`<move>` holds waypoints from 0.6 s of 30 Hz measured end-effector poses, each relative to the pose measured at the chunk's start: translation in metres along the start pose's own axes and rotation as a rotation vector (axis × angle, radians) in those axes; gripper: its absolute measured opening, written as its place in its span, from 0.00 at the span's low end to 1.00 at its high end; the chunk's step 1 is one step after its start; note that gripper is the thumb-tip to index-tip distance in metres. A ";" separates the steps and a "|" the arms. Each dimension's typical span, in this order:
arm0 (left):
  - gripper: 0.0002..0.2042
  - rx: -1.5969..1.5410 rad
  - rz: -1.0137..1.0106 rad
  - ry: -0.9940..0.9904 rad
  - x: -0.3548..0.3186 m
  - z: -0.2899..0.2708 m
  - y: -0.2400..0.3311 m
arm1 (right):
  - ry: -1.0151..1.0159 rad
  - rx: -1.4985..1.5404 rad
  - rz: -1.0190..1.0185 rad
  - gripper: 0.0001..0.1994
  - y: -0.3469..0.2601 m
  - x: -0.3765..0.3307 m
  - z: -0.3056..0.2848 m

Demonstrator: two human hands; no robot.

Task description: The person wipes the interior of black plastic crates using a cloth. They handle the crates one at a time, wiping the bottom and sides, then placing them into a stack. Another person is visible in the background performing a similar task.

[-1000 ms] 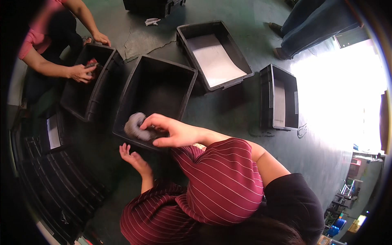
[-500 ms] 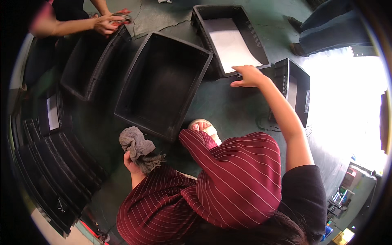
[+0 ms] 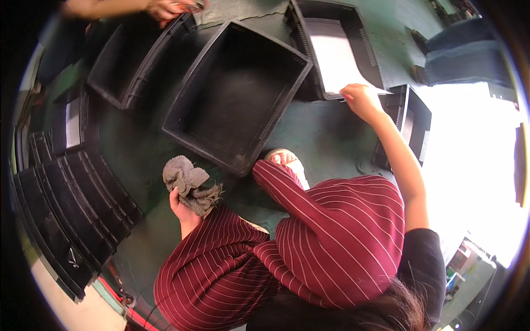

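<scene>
A frayed grey rag is bunched up in my left hand, which is closed round it beside my left knee. My right arm reaches forward to a black plastic crate with a white sheet lying in it. The fingers of my right hand are pinched on the near edge of that sheet, just over the crate's near rim. This edge curves up and pokes out past the rim on the right. Between my hands stands a larger black crate, tilted, with nothing seen inside.
Stacked black crates stand at the left. Another person's hand is above a black crate at the far left. On the right is a smaller crate. A person's trouser legs show at the far right.
My right hand has closed on the white sheet's near edge, which now curls up over the rim. My left hand still holds the rag. The view has shifted slightly.
</scene>
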State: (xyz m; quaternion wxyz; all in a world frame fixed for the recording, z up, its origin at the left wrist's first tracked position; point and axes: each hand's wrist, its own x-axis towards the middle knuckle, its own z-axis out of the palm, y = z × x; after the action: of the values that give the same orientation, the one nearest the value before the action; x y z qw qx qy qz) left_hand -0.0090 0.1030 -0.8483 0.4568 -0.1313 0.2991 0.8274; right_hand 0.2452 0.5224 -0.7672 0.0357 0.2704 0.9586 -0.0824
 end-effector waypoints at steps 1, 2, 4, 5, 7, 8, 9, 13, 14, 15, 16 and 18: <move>0.23 -0.011 -0.003 0.003 -0.001 0.001 0.001 | 0.189 0.067 -0.054 0.06 -0.017 0.000 -0.015; 0.23 0.002 0.016 0.013 -0.004 0.002 0.005 | 0.262 0.092 -0.034 0.06 -0.036 0.004 -0.030; 0.23 0.015 0.065 0.029 -0.012 -0.002 0.010 | 0.464 0.103 -0.140 0.04 -0.069 0.013 -0.055; 0.22 0.020 0.099 0.072 -0.015 -0.002 0.012 | 0.515 0.134 -0.136 0.04 -0.086 0.016 -0.068; 0.22 0.023 0.126 0.124 -0.011 -0.003 0.009 | 0.547 0.087 -0.067 0.03 -0.120 0.011 -0.089; 0.22 0.029 0.134 0.150 -0.010 -0.002 0.007 | 0.510 0.052 0.009 0.04 -0.141 0.010 -0.099; 0.22 0.030 0.146 0.157 -0.006 -0.001 0.005 | 0.442 0.019 0.041 0.03 -0.158 0.014 -0.104; 0.22 0.003 0.182 0.067 -0.005 -0.002 0.002 | 0.378 -0.089 -0.149 0.03 -0.193 0.053 -0.096; 0.22 0.020 0.205 0.077 -0.006 -0.006 0.002 | 0.447 -0.012 -0.199 0.04 -0.204 0.064 -0.098; 0.22 0.030 0.182 0.071 0.002 -0.006 -0.003 | 0.397 -0.134 -0.158 0.03 -0.214 0.070 -0.118; 0.23 0.067 0.211 0.084 0.001 -0.009 -0.002 | 0.460 -0.131 -0.197 0.02 -0.209 0.080 -0.116; 0.23 0.058 0.237 0.088 -0.002 -0.016 -0.002 | 0.683 -0.076 -0.317 0.04 -0.207 0.107 -0.108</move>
State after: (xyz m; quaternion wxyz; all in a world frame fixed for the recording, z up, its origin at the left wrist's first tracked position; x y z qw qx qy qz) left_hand -0.0072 0.0923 -0.8602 0.3461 -0.1178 0.3562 0.8599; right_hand 0.0430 0.4220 -0.6439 -0.2894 0.1290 0.9475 0.0437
